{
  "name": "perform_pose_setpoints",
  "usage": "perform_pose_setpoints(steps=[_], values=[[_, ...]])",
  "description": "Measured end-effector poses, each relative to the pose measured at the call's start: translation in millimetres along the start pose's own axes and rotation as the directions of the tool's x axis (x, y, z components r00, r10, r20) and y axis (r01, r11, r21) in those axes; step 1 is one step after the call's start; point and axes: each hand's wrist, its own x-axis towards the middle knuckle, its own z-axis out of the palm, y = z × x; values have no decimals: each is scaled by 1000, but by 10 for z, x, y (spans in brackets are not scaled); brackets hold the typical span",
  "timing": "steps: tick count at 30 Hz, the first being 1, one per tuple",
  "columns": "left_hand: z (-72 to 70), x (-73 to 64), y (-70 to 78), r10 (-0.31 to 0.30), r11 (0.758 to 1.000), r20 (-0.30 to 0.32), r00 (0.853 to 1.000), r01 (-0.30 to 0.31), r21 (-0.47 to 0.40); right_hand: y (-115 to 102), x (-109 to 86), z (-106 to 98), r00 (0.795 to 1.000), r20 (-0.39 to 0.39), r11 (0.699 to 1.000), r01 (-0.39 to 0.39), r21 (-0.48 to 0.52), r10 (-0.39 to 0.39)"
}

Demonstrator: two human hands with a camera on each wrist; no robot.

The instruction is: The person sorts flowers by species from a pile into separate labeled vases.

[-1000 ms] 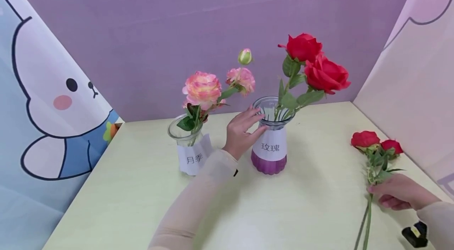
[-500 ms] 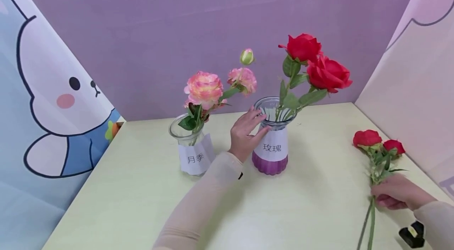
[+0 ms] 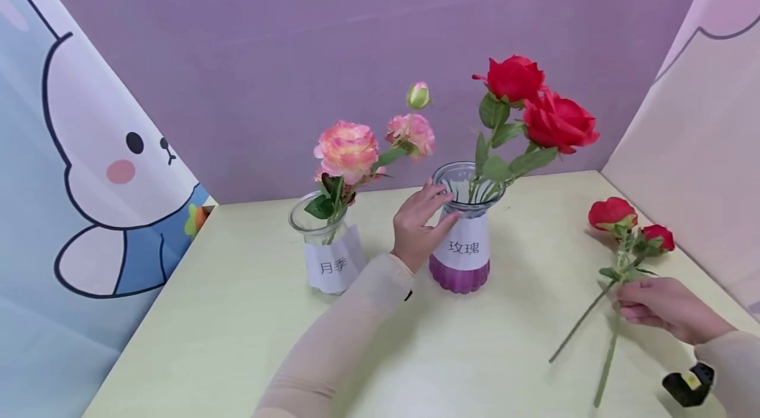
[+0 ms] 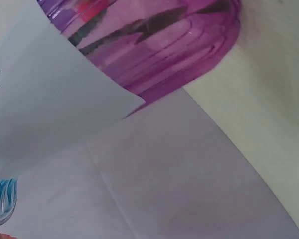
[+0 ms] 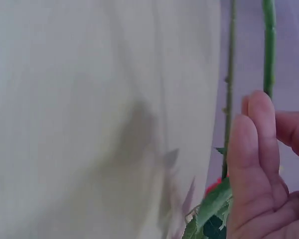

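Observation:
My left hand rests on the left side of a ribbed purple-based glass vase, fingers at its rim and thumb at the neck. A white paper label wraps this vase, and two large red roses lean right inside it. At the right, my right hand pinches the stems of red roses with two blooms, just over the tabletop. Their two stems spread apart below the fingers. The right wrist view shows a green stem running behind the fingertips. The left wrist view shows the vase's purple base and paper.
A second glass vase with a paper label holds pink flowers to the left. A purple backdrop stands behind the pale table, with printed cartoon panels at both sides. A black device sits at my right wrist.
My right hand has raised the red roses slightly and tilted them, and their stems have swung left and apart. My left hand keeps its place on the vase. The head view has shifted slightly left.

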Motion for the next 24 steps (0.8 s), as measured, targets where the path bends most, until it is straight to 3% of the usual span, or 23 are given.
perform_pose_setpoints(steps=[5, 9, 13, 19, 24], values=[[8, 1, -14, 72, 995, -15, 997, -71, 68, -124, 3, 56, 996, -90, 1000, 17, -4, -17], [17, 2, -8, 60, 996, -29, 998, -58, 65, -236, 11, 91, 980, -188, 992, 51, -114, -72], [6, 7, 5, 41, 998, -30, 999, -39, 54, -307, 32, 108, 965, -235, 983, 79, -166, -117], [-20, 17, -4, 57, 996, -11, 998, -56, 66, -381, 57, 126, 965, -231, 969, 64, -237, -120], [-17, 22, -21, 64, 995, 3, 998, -64, 76, -449, 71, 132, 973, -168, 952, 109, -285, -161]])
